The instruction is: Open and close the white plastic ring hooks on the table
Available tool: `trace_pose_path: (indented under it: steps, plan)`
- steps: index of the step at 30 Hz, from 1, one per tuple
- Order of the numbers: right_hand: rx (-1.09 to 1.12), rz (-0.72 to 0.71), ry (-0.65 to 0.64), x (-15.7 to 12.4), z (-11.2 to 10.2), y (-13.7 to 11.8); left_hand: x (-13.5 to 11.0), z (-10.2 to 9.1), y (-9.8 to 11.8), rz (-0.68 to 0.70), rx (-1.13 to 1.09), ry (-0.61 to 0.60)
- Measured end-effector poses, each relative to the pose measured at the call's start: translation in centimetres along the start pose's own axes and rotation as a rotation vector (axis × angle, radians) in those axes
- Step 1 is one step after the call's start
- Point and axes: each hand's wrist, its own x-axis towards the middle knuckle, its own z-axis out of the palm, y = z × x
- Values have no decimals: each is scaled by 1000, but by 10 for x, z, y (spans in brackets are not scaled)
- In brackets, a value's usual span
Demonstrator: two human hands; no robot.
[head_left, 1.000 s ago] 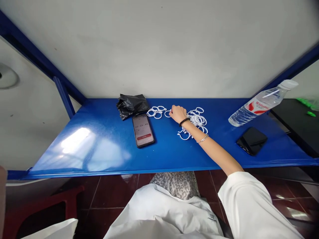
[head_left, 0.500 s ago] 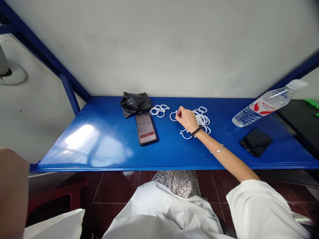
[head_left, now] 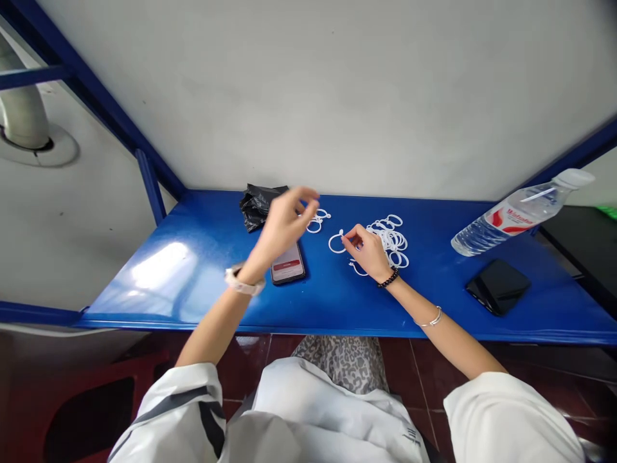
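Note:
My right hand [head_left: 369, 249] rests on the blue shelf [head_left: 193, 283], fingers pinched on a single white plastic ring [head_left: 335, 243]. Just right of it lies a heap of several white rings [head_left: 393, 239]. My left hand [head_left: 284, 222] hovers above the shelf with its fingers spread and nothing in them, blurred by motion. It partly covers a phone [head_left: 288, 265] with a red button on its screen. A smaller cluster of white rings [head_left: 319, 220] lies past the left hand's fingertips.
A crumpled black plastic bag [head_left: 256, 203] sits at the back behind the left hand. A water bottle [head_left: 515, 212] lies tilted at the right, with a dark phone [head_left: 497, 285] in front of it. The wall closes off the shelf's back.
My left hand has come up from the lower left and now hovers over the phone. My right hand has drawn one ring a little nearer from the pile.

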Motion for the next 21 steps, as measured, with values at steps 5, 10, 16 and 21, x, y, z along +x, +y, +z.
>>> trace_pose_path:
  steps: [5, 10, 16, 21]
  plan:
    - [219, 105, -45, -4, 3, 4, -1, 47, -32, -239, -183, -402]
    - [547, 260, -245, -2, 7, 13, -7, 60, -44, -278, -250, -459]
    - [759, 413, -543, 2, -4, 12, -12, 55, -44, -286, -317, -577]
    - [789, 293, -606, 2, -8, 9, -13, 51, -37, -268, -525, -670]
